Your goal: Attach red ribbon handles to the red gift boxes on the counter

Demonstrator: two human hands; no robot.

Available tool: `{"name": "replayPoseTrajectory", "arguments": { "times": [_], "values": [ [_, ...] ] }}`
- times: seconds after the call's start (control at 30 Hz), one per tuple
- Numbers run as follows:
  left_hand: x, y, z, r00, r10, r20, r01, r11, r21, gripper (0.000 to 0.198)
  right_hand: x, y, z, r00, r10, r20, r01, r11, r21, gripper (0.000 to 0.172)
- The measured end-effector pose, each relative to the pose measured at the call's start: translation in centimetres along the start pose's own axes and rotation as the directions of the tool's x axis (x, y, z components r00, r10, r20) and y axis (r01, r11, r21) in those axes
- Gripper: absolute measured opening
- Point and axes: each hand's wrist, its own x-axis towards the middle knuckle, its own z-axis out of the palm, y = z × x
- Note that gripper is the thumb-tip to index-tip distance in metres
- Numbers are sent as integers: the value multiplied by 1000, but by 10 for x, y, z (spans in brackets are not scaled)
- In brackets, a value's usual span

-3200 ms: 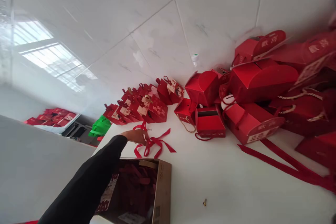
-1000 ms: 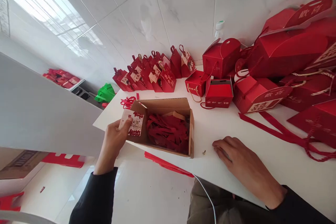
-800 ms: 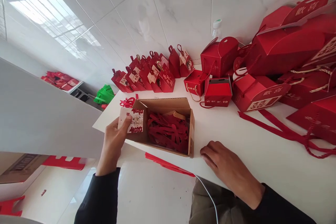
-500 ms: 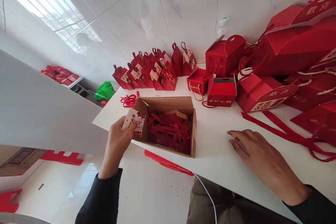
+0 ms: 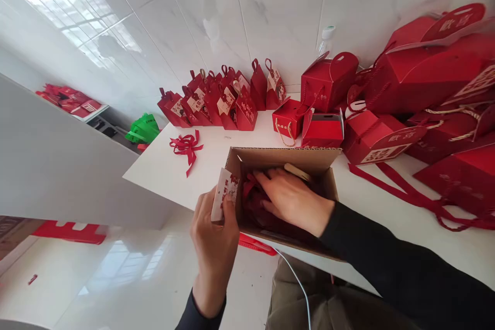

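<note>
A brown cardboard box (image 5: 284, 154) stands at the table's front edge, with dark red ribbons (image 5: 253, 198) inside. My left hand (image 5: 216, 229) is closed at the box's left end, its thumb pressing a white and red printed card (image 5: 226, 191) against the end wall. Inside the box is my right hand (image 5: 292, 198), fingers stretched apart over the ribbons; its fingertips are partly hidden among them. Behind the right hand, a tan strip (image 5: 297, 171) shows near the back wall of the box.
Small red gift boxes with loops (image 5: 211, 103) stand along the wall. Larger red boxes (image 5: 425, 72) crowd the right side, near a loose red ribbon (image 5: 406, 191). A bunch of ribbon (image 5: 186, 147) lies on the white table (image 5: 154, 178) at left. A pale cable (image 5: 297, 283) hangs in front.
The cardboard box has moved right along the table, with my left hand and the card. My right hand has gone from the tabletop into the box, onto the ribbons.
</note>
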Motion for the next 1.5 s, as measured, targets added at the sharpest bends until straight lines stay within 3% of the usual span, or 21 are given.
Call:
{"name": "replayPoseTrajectory", "arguments": {
  "times": [0.2, 0.33, 0.4, 0.43, 0.5, 0.57, 0.63, 0.73, 0.9, 1.1, 1.27, 1.5],
  "values": [
    [-2, 1, 7, 994, 97, -55, -94, 995, 46, 18, -35, -11, 5, 981, -105, 163, 98, 994, 52, 46],
    [-3, 1, 7, 996, 75, -49, -73, 997, 33, 17, -46, -13, -10, 951, -99, 294, 68, 991, 114, 24],
    [-3, 1, 8, 996, 75, -49, -74, 997, 22, 17, -37, -10, -21, 930, -99, 353, 45, 986, 159, 21],
    [-3, 1, 8, 995, 81, -51, -81, 997, 18, 17, -31, -8, -27, 923, -96, 372, 27, 982, 187, 27],
    [-3, 2, 8, 995, 88, -50, -87, 996, 17, 18, -16, -5, -35, 928, -71, 366, 1, 982, 188, 38],
    [-2, 3, 9, 995, 82, -50, -82, 997, 17, 18, -1, -4, -37, 946, -19, 324, -16, 994, 105, 37],
    [-2, 3, 9, 997, 65, -50, -64, 998, 10, 18, 11, -4, -33, 956, 45, 290, -41, 999, -19, 32],
    [-2, 4, 9, 998, 51, -46, -51, 999, -4, 21, 24, -4, -23, 935, 131, 331, -89, 986, -139, 23],
    [-3, 4, 9, 997, 48, -57, -47, 999, 20, 20, 32, -11, -13, 908, 166, 384, -69, 964, -256, 7],
    [-4, 4, 11, 997, 61, -57, -62, 998, -22, 25, 36, -7, -1, 901, 136, 411, -42, 972, -230, 18],
    [-4, 3, 12, 997, 52, -62, -55, 997, -53, 23, 46, 0, 0, 872, 172, 458, -86, 975, -204, 16],
    [-4, 5, 12, 997, 56, -60, -59, 997, -58, 25, 57, -5, 10, 873, 204, 444, -108, 967, -232, 25]
  ]
}}
